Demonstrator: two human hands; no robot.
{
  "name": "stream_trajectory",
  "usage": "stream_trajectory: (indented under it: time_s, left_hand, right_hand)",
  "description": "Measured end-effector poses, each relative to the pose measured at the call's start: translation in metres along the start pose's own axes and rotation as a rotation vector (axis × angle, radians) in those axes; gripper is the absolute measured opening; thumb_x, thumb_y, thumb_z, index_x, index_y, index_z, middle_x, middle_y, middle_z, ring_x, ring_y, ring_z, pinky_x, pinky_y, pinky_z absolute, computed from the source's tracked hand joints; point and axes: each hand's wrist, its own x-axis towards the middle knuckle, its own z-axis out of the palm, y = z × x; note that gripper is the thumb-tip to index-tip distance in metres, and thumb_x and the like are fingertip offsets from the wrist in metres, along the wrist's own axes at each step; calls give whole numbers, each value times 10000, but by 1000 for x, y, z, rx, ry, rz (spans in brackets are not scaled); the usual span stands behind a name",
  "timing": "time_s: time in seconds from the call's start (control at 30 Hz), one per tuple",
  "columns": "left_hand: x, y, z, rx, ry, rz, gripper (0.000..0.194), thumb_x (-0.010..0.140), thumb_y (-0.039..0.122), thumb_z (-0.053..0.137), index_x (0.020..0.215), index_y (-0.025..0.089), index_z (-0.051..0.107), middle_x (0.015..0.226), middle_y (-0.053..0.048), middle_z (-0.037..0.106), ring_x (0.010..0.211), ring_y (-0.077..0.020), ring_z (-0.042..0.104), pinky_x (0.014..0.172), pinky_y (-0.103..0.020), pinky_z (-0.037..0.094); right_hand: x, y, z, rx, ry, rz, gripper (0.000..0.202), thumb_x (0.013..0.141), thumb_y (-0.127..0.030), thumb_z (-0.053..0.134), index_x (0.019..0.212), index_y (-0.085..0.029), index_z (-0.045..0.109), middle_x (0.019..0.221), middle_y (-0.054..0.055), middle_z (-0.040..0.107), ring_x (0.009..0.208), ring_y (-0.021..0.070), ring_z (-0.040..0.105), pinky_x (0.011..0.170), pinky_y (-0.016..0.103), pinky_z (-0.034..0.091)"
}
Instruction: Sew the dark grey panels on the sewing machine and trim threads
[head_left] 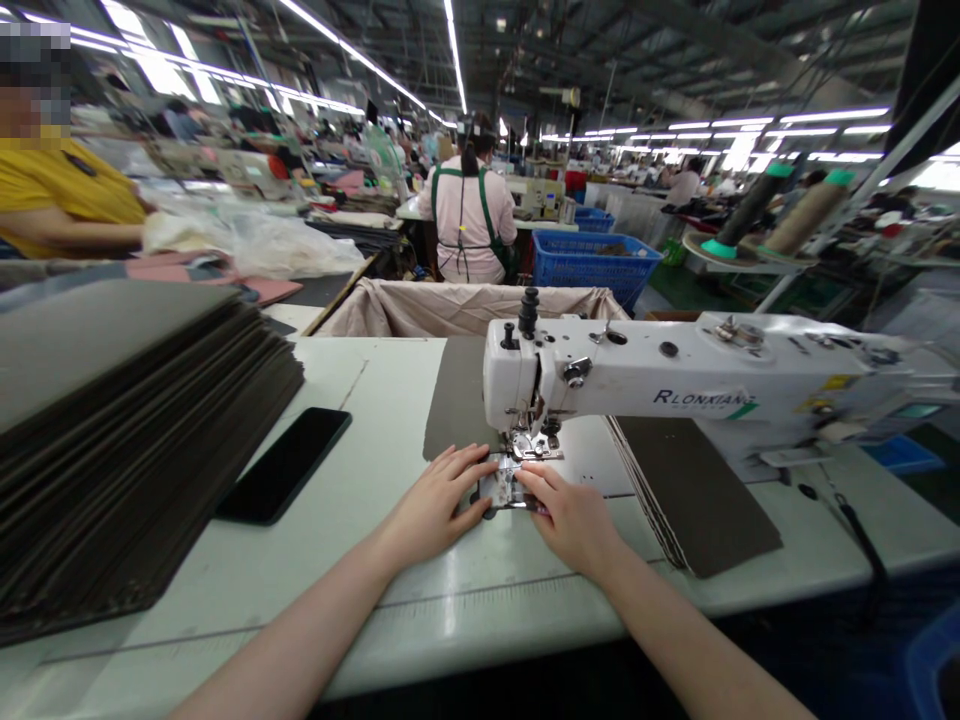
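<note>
Pale green, glossy tabletop (390, 400) spans the foreground of a strip-lit workshop. Around the shiny metal plate (495, 487) at the dial's centre, thin dark panels (150, 420) lie stacked at nine o'clock, the white sewing machine (615, 375) between one and two. The left hand (435, 495) rests on it, fingers spread; the right hand (577, 515) touches it, fingers bent, pinching or not I cannot tell.
</note>
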Motion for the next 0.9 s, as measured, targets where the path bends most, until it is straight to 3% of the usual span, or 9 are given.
stream_trajectory:
  time_s: [0.6, 0.83, 0.9]
  left_hand:
    - [1, -4, 5, 51, 40, 1, 505, 942, 394, 500, 1422, 275, 397, 1506, -82, 407, 1402, -271, 350, 1165, -538, 253]
    - [3, -7, 13, 137, 54, 1, 631, 952, 435, 460, 1495, 209, 231, 1572, -138, 262, 1450, -305, 221, 1147, -535, 272]
    - [4, -5, 13, 176, 60, -16, 665, 945, 463, 460, 1496, 180, 218, 1546, -152, 317, 1438, -309, 259, 1138, -528, 281]
  right_hand:
    - [-2, -5, -6, -5, -4, 30, 497, 889, -240, 486, 1378, -316, 449, 1454, -18, 445, 1123, 195, 581, 899, 318, 483]
    - [-5, -8, -12, -55, 3, 23, 476, 901, -277, 493, 1374, -305, 451, 1440, -14, 461, 1101, 197, 591, 848, 309, 497]
    - [-6, -8, -14, -63, 3, 25, 472, 901, -281, 503, 1371, -303, 458, 1429, -16, 473, 1100, 193, 590, 837, 305, 499]
